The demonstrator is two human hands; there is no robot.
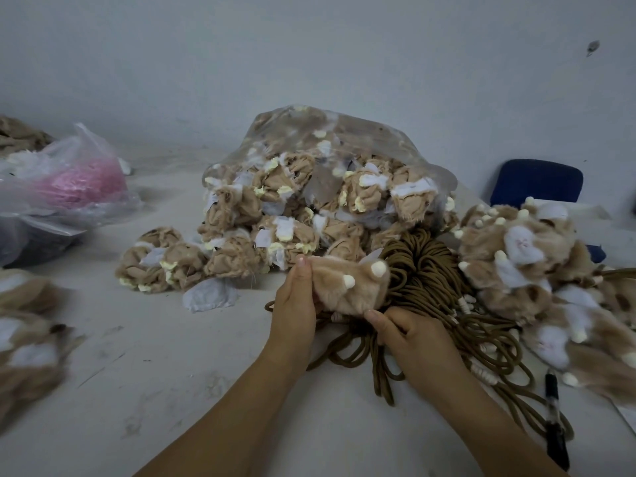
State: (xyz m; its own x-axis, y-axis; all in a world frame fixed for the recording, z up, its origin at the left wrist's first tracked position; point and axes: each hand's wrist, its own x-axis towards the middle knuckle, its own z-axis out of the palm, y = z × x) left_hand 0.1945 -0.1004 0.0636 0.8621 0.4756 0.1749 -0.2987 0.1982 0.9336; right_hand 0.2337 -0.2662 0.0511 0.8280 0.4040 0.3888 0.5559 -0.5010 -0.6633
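Note:
I hold a tan plush toy skin (347, 284) with two cream nubs just above the table. My left hand (296, 304) grips its left edge, thumb on top. At the skin's lower edge my right hand (409, 335) pinches the fur, knuckles resting over a bundle of brown cords (423, 270). Behind stands a clear plastic bag (330, 142) stuffed with inside-out tan skins, and several of these have spilled out in front at the left (161, 266).
A heap of fur-side-out plush skins (537, 270) lies at the right, and more blurred ones (27, 325) at the left edge. A clear bag with pink stuff (79, 180) sits far left. A black pen (555, 428) lies near right. A blue chair back (537, 180) stands behind.

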